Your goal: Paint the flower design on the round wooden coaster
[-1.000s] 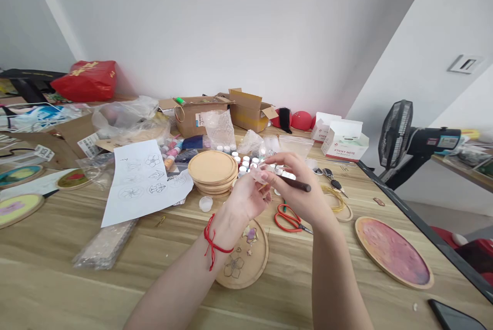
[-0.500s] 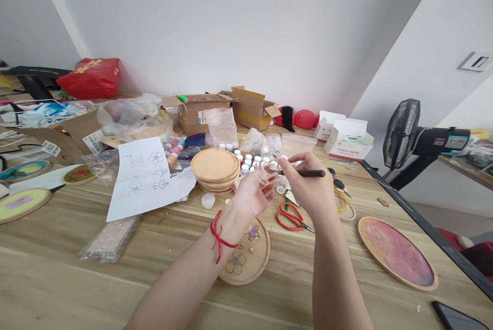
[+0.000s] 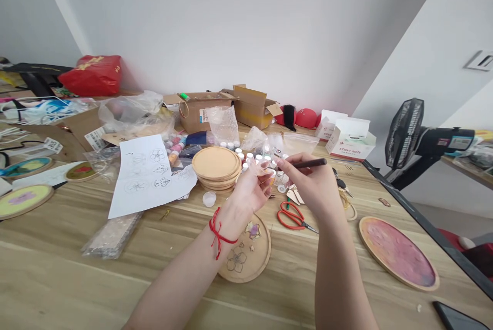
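Observation:
My left hand point(image 3: 252, 189), with a red cord bracelet point(image 3: 219, 237) at the wrist, is raised with curled fingers around a small see-through piece that I cannot name. My right hand point(image 3: 308, 178) pinches a slim tool with a dark handle point(image 3: 314, 162); its tip points at the left fingers and is hard to make out. Below the left wrist lies a round wooden plate point(image 3: 254, 263) with a drawn flower outline and a small purple flower piece. Orange-handled scissors point(image 3: 290, 215) lie under the right hand. White-capped small bottles point(image 3: 259, 158) stand just behind both hands.
Round wooden plates point(image 3: 215, 161) are stacked left of the hands, beside a small clear cup point(image 3: 209, 198) and a sheet with flower drawings point(image 3: 142, 181). A pink-painted plate point(image 3: 398, 253) and a phone point(image 3: 458, 315) lie right. Cardboard boxes point(image 3: 206, 112) and a black fan point(image 3: 404, 132) stand farther back.
The dark-handled tool has tilted, its rear end a little higher, and both hands have shifted slightly. The view has moved a little.

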A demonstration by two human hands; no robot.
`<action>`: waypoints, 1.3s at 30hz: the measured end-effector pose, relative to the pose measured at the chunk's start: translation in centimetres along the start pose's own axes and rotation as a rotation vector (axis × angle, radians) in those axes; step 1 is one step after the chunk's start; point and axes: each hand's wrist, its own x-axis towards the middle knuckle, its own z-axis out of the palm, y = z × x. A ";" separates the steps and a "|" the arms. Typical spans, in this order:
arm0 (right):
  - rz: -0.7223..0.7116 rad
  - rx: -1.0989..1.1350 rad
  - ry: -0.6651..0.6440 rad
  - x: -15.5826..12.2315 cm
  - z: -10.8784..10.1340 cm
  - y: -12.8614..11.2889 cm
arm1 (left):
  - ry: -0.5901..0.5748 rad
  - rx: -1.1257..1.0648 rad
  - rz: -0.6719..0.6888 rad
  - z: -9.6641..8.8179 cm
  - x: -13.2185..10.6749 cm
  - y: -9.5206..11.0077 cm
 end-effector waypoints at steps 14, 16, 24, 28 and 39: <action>-0.095 -0.150 0.045 0.1 -0.2 0.3 | 0.017 -0.034 0.101 0.8 -1.1 -0.6; -0.104 -0.176 0.049 0.0 -0.2 0.2 | 0.034 -0.046 0.122 0.8 -1.2 -0.6; -0.104 -0.070 0.043 -0.2 0.0 0.1 | -0.031 -0.063 0.169 0.9 -1.7 -0.7; -0.098 -0.001 0.008 0.0 0.3 0.3 | 0.003 -0.019 0.129 0.7 -1.4 -0.6; -0.142 -0.064 0.131 -0.5 0.2 -0.5 | 0.035 -0.022 0.052 0.2 0.1 -0.6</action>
